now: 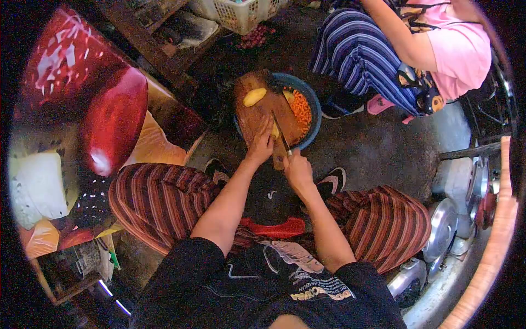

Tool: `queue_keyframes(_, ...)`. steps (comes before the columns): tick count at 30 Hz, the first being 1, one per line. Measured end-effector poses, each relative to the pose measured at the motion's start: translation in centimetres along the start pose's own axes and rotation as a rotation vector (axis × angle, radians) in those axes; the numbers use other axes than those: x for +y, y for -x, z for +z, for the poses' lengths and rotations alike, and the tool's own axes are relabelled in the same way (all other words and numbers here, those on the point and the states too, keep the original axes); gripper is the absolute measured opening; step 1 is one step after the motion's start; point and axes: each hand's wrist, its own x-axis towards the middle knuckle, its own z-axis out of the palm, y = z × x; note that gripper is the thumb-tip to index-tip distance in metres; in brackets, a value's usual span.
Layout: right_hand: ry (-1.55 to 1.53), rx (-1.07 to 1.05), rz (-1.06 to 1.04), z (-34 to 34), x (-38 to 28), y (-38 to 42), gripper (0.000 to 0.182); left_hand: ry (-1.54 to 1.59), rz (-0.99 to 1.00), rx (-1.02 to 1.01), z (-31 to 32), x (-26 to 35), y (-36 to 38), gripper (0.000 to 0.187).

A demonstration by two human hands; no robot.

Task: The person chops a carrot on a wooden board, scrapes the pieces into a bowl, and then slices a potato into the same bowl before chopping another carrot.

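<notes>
Left hand [261, 145]: centre of frame, just above the knees. Fingers curled down on a small yellow piece [274, 130], prob. potato, pressing it to the board. Grip is closed on the piece, fingertips very near the blade.
Right hand [297, 169]: a bit lower and right of the left one. Wrapped tight around the handle of the knife [282, 136]; blade goes up-left from the fist and meets the yellow piece.
Cutting board [262, 112]: wooden, long, lies across the blue bowl [314, 112], upper centre of frame. Near end sticks out over the rim toward the hands.
Whole potato [254, 96]: peeled, yellow, on far end of the board, apart from the hands.
Cut veg: orange cubes [301, 108] inside the bowl, right of the board; one more yellow bit near them.
Around: striped trousers lower left & right, sandals [332, 182] on the dark floor, white basket [241, 12] at top, metal lids [441, 230] at lower right. Another person in pink shirt [463, 52] sits at upper right, hands not near the board.
Risk 1: I think the blade can nick the left fingertips, bec. the piece is small and they are just beside the edge.
Risk 2: the board rests only on the bowl rim; hard pressure at the free end may tip it, and the potato rolls to the floor.
</notes>
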Motion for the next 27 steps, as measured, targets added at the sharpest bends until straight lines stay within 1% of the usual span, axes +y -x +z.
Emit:
queue_keyframes(4, 0.021, -0.012, 0.005, -0.5, -0.3, 0.4, 0.033, 0.046, -0.018, 0.007, 0.1, 0.1, 0.0, 0.058)
queue_keyframes(5, 0.034, -0.045, 0.008, -0.6, -0.3, 0.4, 0.035, 0.047, -0.016, 0.008, 0.2, 0.2, -0.1, 0.058)
queue_keyframes(6, 0.046, -0.078, 0.012, -0.7, -0.3, 0.5, 0.036, 0.036, -0.017, 0.042, 0.3, 0.2, -0.1, 0.059)
queue_keyframes(8, 0.037, -0.057, 0.019, -0.4, -0.4, 0.5, 0.036, 0.024, -0.018, 0.078, 0.4, 0.1, -0.1, 0.059)
queue_keyframes(10, 0.028, -0.038, 0.027, 0.0, -0.3, 0.4, 0.036, -0.15, -0.044, 0.048, 0.4, 0.2, 0.2, 0.058)
queue_keyframes(14, 0.051, -0.077, 0.043, 0.5, -0.2, -0.4, 0.035, -0.152, -0.042, 0.055, 1.0, -0.5, 0.2, 0.058)
queue_keyframes(17, 0.04, -0.096, 0.019, 1.6, 0.1, -0.6, 0.032, -0.076, -0.06, 0.092, 1.5, -0.7, 0.4, 0.057)
queue_keyframes(19, 0.027, -0.099, -0.009, 3.0, 0.6, -0.9, 0.031, 0.027, -0.096, 0.142, 1.8, -0.9, 0.4, 0.052)
queue_keyframes(21, 0.014, -0.02, -0.04, 4.2, 0.9, -0.8, 0.029, 0.008, -0.071, 0.148, 1.7, -1.0, 0.3, 0.052)
queue_keyframes(22, 0.013, -0.019, -0.039, 4.6, 1.0, -0.8, 0.029, -0.012, -0.046, 0.151, 1.6, -1.0, 0.4, 0.053)
queue_keyframes(24, 0.116, 0.042, -0.11, 5.1, 1.1, -0.5, 0.028, 0.01, -0.037, 0.166, 1.6, -1.1, 0.5, 0.052)
queue_keyframes(26, 0.079, 0.07, -0.072, 5.0, 1.1, -0.4, 0.028, 0.037, -0.017, 0.187, 1.9, -1.3, 0.5, 0.052)
queue_keyframes(27, 0.042, 0.088, -0.037, 4.5, 0.7, -0.2, 0.029, 0.052, -0.06, 0.187, 1.7, -0.8, 0.8, 0.052)
